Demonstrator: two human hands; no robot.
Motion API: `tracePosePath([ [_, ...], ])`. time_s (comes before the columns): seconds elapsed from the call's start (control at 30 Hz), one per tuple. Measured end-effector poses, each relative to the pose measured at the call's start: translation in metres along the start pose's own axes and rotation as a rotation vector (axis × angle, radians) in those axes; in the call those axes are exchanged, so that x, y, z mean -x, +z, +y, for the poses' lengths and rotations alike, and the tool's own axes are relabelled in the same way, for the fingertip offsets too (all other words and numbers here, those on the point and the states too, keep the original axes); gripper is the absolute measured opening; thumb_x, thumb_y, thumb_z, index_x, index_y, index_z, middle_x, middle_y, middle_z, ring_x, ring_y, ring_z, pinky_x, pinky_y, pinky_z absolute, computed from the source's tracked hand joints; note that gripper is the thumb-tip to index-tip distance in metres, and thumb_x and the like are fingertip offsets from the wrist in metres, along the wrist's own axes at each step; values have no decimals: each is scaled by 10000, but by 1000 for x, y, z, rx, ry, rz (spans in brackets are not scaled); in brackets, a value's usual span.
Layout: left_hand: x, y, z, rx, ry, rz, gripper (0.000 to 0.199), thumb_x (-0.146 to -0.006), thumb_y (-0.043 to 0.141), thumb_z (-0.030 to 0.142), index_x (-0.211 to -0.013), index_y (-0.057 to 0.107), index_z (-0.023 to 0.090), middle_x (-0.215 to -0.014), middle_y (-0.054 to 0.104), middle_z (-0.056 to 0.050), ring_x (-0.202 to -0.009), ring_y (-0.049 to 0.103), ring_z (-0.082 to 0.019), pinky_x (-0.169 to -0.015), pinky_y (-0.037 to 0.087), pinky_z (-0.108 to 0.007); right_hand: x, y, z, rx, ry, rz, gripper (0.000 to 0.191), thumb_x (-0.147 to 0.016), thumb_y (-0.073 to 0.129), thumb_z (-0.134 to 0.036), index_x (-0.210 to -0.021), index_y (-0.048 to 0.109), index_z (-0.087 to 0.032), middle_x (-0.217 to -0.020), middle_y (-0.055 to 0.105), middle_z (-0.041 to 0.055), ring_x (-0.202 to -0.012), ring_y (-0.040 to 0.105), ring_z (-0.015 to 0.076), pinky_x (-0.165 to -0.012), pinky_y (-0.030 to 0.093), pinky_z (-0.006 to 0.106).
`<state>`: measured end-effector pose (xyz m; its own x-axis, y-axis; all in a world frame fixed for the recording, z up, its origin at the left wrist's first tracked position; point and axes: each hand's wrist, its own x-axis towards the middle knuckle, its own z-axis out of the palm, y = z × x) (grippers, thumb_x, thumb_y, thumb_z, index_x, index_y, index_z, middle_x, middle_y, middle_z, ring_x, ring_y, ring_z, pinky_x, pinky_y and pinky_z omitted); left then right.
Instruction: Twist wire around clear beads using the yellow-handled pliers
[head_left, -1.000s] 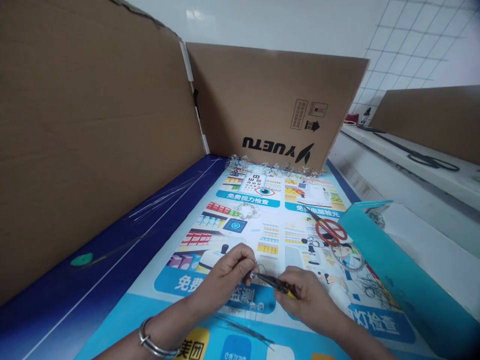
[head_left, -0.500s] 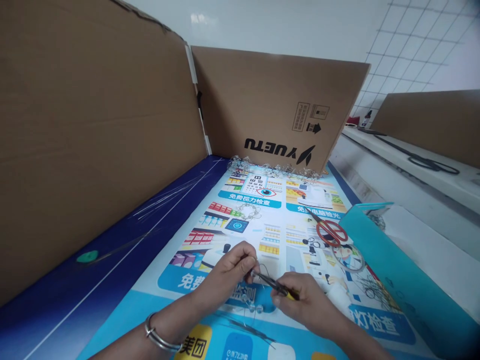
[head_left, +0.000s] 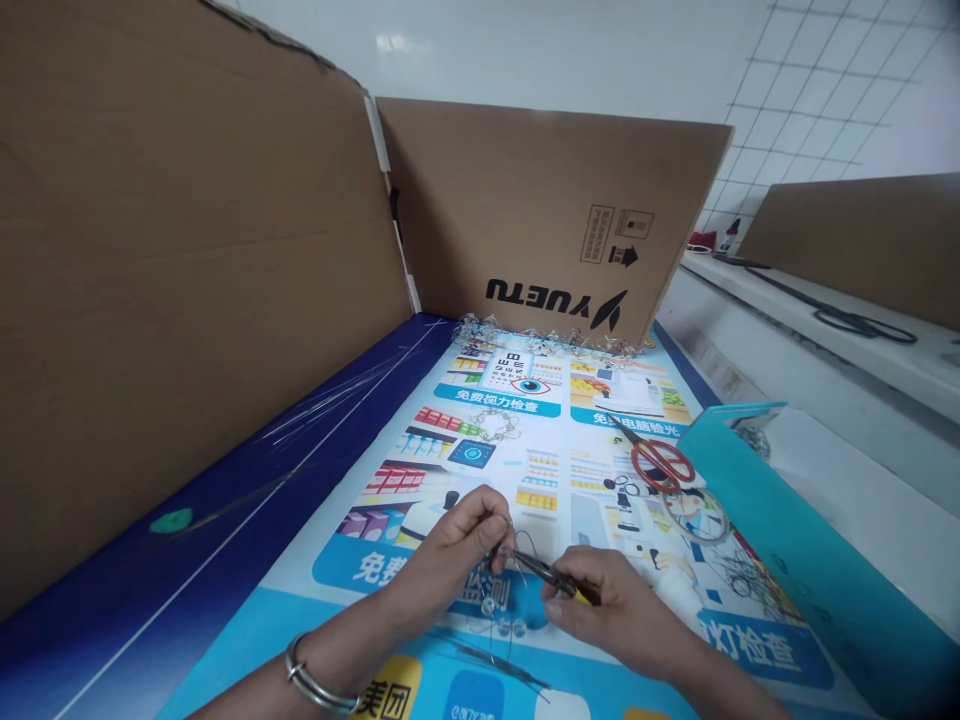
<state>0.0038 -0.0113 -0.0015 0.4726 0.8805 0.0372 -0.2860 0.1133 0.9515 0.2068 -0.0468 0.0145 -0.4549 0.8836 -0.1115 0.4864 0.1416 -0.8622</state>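
Observation:
My left hand (head_left: 457,545) pinches a thin wire strung with clear beads (head_left: 499,605), which hangs below the fingers. My right hand (head_left: 600,605) grips small yellow-handled pliers (head_left: 551,578), whose metal jaws reach the wire at my left fingertips. Both hands are just above a printed blue-and-white poster (head_left: 540,500) lying flat. A tangled beaded wire loop (head_left: 495,425) lies on the poster beyond my hands. To the right lie red-handled scissors (head_left: 660,465) and a loose wire coil (head_left: 694,515).
Brown cardboard panels (head_left: 187,250) stand along the left and far sides. A string of clear beads (head_left: 547,338) lies along the poster's far edge. Long thin wires (head_left: 330,410) lie on a dark blue strip at left. A teal folder (head_left: 795,530) sits at right.
The view has shifted slightly. My hands stay together at the wire, and the pliers have swung only a little.

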Motion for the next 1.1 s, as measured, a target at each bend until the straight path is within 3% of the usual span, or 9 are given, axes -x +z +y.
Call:
tracePosePath([
  [0.17,0,2,2,-23,-24,0,165,-881,478,313,-795,465,173,-667,514,26,-575,437,-83,-567,329,-201,-2,2,2,56,-6,15,135,-791,536,-265,-707,582,-170,-665,489,-32,-615,434,100,-540,286,211],
  [0.43,0,1,2,-46,-44,23,189,-856,503,348,-779,467,180,-654,505,32,-562,433,-85,-548,328,-197,-5,7,8,123,3,66,260,-770,521,-247,-559,387,-175,-595,395,-46,-586,401,89,-529,276,206],
  [0.7,-1,0,8,-130,-30,32,185,-860,490,338,-776,465,176,-687,513,28,-570,443,-87,-557,349,-208,-6,7,8,217,-19,91,230,-788,498,-261,-582,440,-178,-606,444,-36,-590,440,99,-530,279,212],
  [0.9,-5,-6,8,-237,32,198,195,-868,451,350,-764,468,185,-732,543,18,-576,457,-94,-545,353,-206,-7,-5,10,392,64,216,219,-827,464,-344,-679,504,-188,-660,488,-18,-615,481,119,-526,286,223],
  [1.1,-7,-14,4,-288,98,358,195,-860,447,343,-763,501,183,-652,528,26,-559,453,-97,-549,351,-207,2,-15,11,780,213,174,229,-818,475,-423,-820,563,-211,-801,562,28,-654,520,154,-505,244,241],
])
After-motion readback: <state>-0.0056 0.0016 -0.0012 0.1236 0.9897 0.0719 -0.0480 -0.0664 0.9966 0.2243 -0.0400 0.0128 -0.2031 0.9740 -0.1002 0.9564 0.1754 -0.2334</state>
